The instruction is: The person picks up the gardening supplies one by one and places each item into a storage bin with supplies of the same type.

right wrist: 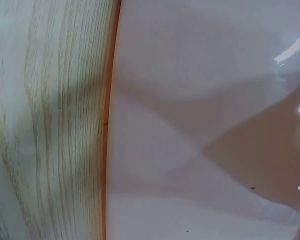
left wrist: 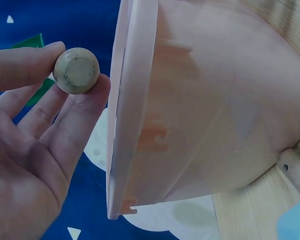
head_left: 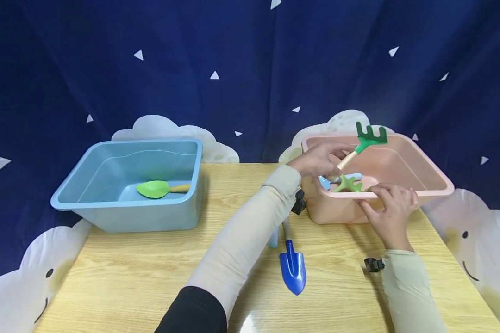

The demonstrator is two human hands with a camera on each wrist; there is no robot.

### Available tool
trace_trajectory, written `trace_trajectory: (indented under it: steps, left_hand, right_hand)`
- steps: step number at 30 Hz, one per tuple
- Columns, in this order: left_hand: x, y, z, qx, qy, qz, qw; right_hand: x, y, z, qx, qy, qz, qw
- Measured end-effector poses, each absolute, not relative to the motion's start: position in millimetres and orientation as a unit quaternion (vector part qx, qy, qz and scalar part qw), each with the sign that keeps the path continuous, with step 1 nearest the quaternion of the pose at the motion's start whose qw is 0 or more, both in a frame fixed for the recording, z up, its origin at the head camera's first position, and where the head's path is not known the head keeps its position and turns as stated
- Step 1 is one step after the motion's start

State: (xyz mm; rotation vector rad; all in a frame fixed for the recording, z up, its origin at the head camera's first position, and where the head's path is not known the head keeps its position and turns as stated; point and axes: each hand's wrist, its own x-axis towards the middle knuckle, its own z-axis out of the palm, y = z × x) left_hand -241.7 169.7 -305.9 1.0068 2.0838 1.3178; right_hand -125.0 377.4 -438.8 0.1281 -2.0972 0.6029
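My left hand [head_left: 318,162] pinches the wooden handle of a toy rake [head_left: 370,138] over the pink bin [head_left: 431,188]. The rake's green, pronged head points up and to the right. In the left wrist view the round end of the wooden handle [left wrist: 76,71] shows between thumb and fingers, beside the bin's wall. My right hand [head_left: 393,210] grips the near rim of that bin, fingers over the edge and thumb outside. Just left of those fingers, inside, lie a light green pronged tool head [head_left: 348,184] and a light blue tool [head_left: 324,182].
A blue bin [head_left: 129,217] stands at the left, with a light green toy shovel [head_left: 153,189] with a yellow handle inside. A dark blue trowel [head_left: 293,270] lies on the wooden table [head_left: 129,277], beside a light blue piece [head_left: 273,237] partly hidden by my left arm.
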Motion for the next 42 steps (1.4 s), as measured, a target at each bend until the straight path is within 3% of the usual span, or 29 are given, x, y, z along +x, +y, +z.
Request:
trace_trajectory:
  steps: [7,14,27,33,42]
  left_hand:
    - [-245,169,-309,0.387,0.769,0.463,0.210]
    - [-251,164,-322,0.420,0.787,0.439,0.109]
    - [-284,100,-343,0.301,0.862,0.406,-0.024]
    - [-290,71,-361,0.236,0.896,0.377,-0.001]
    - [-278,54,-388,0.242,0.905,0.346,0.048]
  right_hand:
    - [-125,378,-440,0.064,-0.849,0.230,0.472]
    - [-125,377,-441,0.064,-0.850,0.238,0.465]
    - [-136,372,-441,0.075,-0.849,0.237,0.466]
    - [-138,378,-440,0.071,-0.849,0.245,0.462]
    - [-133,387,-439,0.057,-0.851,0.254,0.457]
